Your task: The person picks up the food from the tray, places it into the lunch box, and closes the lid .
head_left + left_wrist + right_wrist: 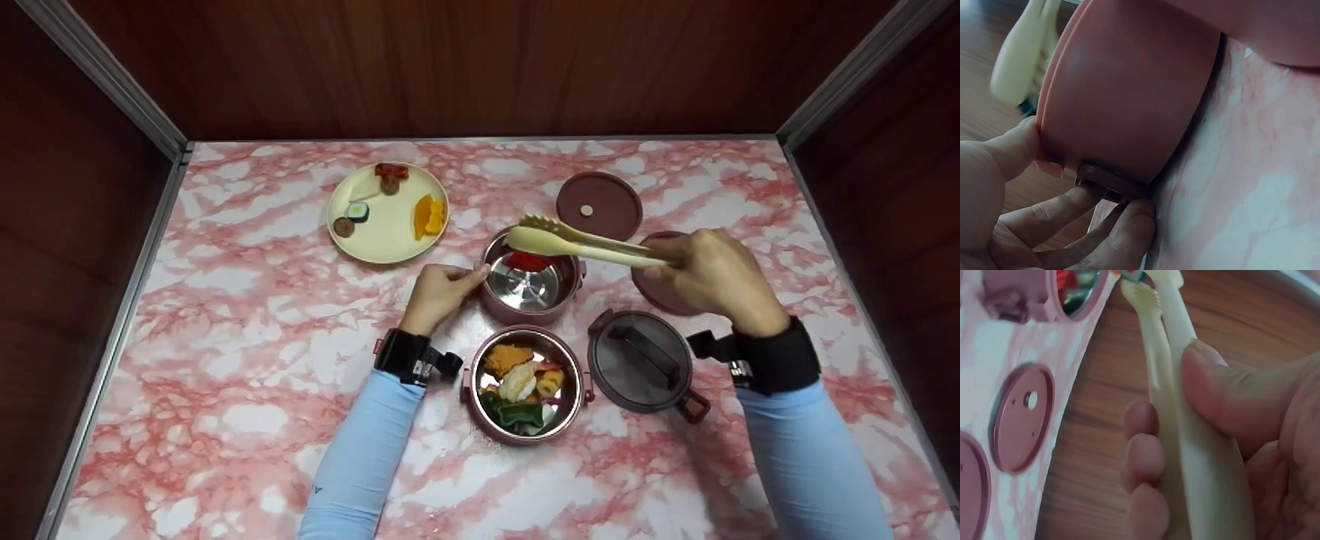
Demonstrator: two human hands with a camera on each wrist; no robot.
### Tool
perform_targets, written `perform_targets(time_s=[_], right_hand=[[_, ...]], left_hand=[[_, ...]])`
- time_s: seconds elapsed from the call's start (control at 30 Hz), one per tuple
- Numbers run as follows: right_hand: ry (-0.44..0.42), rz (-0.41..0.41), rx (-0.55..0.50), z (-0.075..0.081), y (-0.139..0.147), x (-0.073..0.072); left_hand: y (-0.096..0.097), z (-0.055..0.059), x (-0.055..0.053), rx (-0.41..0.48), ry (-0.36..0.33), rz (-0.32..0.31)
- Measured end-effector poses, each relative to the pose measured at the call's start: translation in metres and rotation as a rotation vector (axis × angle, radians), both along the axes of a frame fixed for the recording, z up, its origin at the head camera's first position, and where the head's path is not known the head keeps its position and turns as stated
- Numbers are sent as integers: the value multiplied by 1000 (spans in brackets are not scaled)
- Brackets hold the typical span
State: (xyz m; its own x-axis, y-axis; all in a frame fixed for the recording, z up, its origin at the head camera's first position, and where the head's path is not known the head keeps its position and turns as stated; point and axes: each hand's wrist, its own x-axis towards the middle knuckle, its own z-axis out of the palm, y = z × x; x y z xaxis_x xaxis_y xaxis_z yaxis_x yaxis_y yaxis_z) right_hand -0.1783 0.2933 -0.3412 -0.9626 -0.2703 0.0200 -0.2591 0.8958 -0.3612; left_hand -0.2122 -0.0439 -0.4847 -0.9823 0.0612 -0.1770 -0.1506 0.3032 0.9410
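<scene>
Nearest the head camera, a blue right sleeve (814,457) runs up to the right hand (712,274), its grip wrapped round cream tongs (600,254), and the tips hang right over the mouth of the upper pot (529,317)! Inside, a red piece (529,261) lies toward the far wall with bare steel in front of it; I'd favour that gap for any release, tips lowered well inside the rim. The left hand (437,294) braces the pot from its left, clear of the tongs. The lower pot (517,439), loaded with food, sits just in front on the counter (225,465), so mind that forearm.

Left wrist now, and it's a tidy brace! Thumb at the rim, fingers curled against the side handle (1109,179); held like that, the pot shouldn't slide, I'd judge.

Over to the right wrist: thumb on one arm of the tongs, fingers on the other. A small dark piece (1133,277) shows at the tips, cut by the frame; it seems pinched, though I can't be sure. Even pressure, no crushing!
</scene>
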Motion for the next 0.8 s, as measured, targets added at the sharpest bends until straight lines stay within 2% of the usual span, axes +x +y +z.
perform_targets(time_s=[0.1, 0.23, 0.37, 0.5, 0.6, 0.8], right_hand=[[-1, 30, 72, 8, 6, 3], [2, 80, 216, 28, 7, 3], [-1, 94, 390, 53, -6, -1], [62, 150, 507, 70, -27, -4], [143, 203, 583, 72, -46, -6], [286, 307, 701, 63, -80, -5]], left_hand=[[1, 1, -1, -6, -25, 0], [0, 0, -2, -4, -47, 1], [-1, 0, -2, -18, -28, 9], [-1, 0, -3, -23, -7, 8], [0, -1, -3, -8, -17, 7], [1, 0, -2, -16, -32, 8]])
